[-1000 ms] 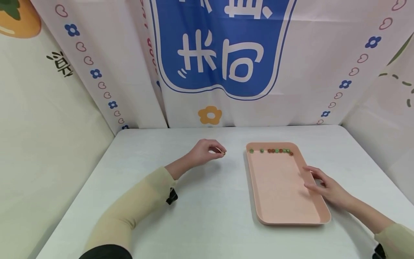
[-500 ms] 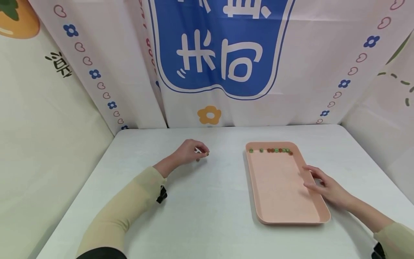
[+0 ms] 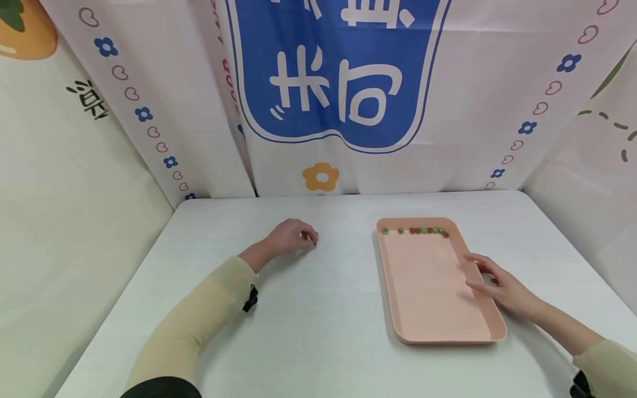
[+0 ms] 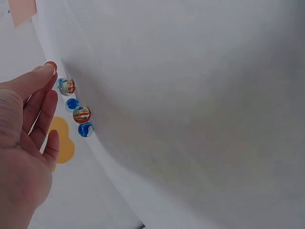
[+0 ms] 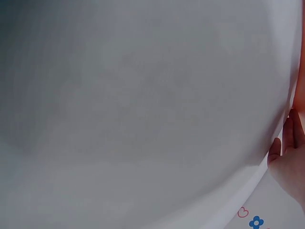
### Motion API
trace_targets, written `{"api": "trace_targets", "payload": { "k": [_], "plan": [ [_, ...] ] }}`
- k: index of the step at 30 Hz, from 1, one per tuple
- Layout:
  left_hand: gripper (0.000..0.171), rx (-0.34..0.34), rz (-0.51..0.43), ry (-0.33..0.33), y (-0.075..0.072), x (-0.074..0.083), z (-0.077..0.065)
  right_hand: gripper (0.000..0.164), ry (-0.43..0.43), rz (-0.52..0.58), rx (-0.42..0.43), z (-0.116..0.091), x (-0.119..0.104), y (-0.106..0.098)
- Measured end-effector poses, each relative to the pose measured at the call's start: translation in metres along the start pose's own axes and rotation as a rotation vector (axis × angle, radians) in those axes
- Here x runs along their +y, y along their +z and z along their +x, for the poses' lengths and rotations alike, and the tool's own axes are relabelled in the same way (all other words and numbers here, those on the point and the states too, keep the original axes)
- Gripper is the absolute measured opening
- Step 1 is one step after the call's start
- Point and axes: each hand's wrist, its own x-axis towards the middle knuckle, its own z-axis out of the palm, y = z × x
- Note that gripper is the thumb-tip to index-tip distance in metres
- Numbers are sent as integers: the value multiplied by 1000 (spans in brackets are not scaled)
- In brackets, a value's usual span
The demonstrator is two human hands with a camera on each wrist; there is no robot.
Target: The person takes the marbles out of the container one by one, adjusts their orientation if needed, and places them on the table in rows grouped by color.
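My left hand (image 3: 291, 236) is low over the table, left of the tray. In the left wrist view, its thumb and fingertips pinch a reddish glass marble (image 4: 51, 65), mostly covered by the thumb. Several marbles lie near those fingers: a clear one with orange swirls (image 4: 66, 87), an orange-striped one (image 4: 81, 114) and blue ones, such as the lower blue marble (image 4: 86, 130). The hand hides them in the head view. My right hand (image 3: 510, 290) holds the right rim of a pink tray (image 3: 433, 293). Green and brown-red marbles (image 3: 423, 230) line the tray's far edge.
The white table (image 3: 318, 331) reaches back to a printed cloth (image 3: 418, 166) hanging behind it. Pale cloth sides (image 3: 84, 232) stand at left and right. The tray takes up the right part of the table.
My left hand has moved left, away from the tray, then slightly down toward the table, with a small thing at its fingertips throughout. The right hand and tray have stayed in place.
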Motion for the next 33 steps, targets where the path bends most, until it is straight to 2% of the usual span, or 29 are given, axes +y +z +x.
{"api": "trace_targets", "payload": {
  "k": [6,10,18,23,28,33],
  "plan": [
    [6,-13,54,45,3,-3,0,64,12,13,-10,1,0,1],
    [7,-16,65,51,5,-3,1,65,26,33,-16,2,-1,0],
    [7,-15,56,32,5,-3,4,64,11,22,-8,1,0,-1],
    [9,3,23,-16,0,-1,4,63,-1,16,-3,1,1,0],
    [15,12,-13,-26,-8,10,9,62,-9,13,5,1,1,0],
    [18,12,-56,-2,-8,31,18,62,-8,19,6,1,2,0]
  ]
}}
